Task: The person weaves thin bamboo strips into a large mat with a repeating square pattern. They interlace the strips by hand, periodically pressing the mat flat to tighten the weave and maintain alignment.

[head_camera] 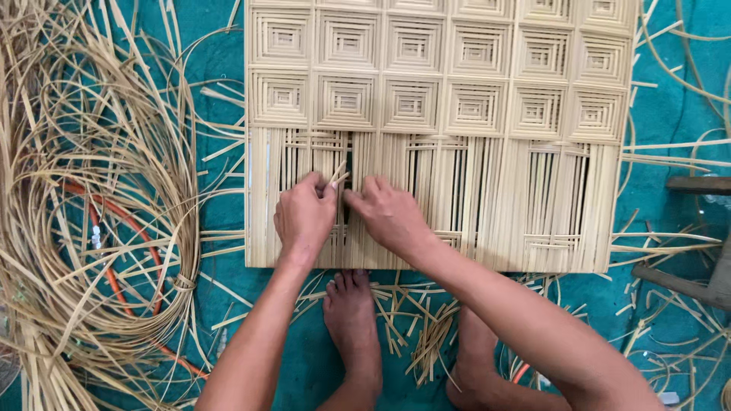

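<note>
A large woven cane panel (472, 114) lies flat on a teal mat, its upper rows filled with square spiral patterns and its lower band showing upright strips with dark gaps. My left hand (303, 215) and my right hand (387, 215) rest side by side on the lower band, left of its middle. Both pinch a thin cane strip (339, 177) at a dark gap between the uprights. My bare feet (352, 320) sit on the mat just below the panel's near edge.
A big loose coil of cane strips (91, 213) with an orange cord (114, 228) through it fills the left. Cut cane offcuts (426, 335) litter the mat by my feet. A dark wooden stool or frame (697, 228) stands at the right edge.
</note>
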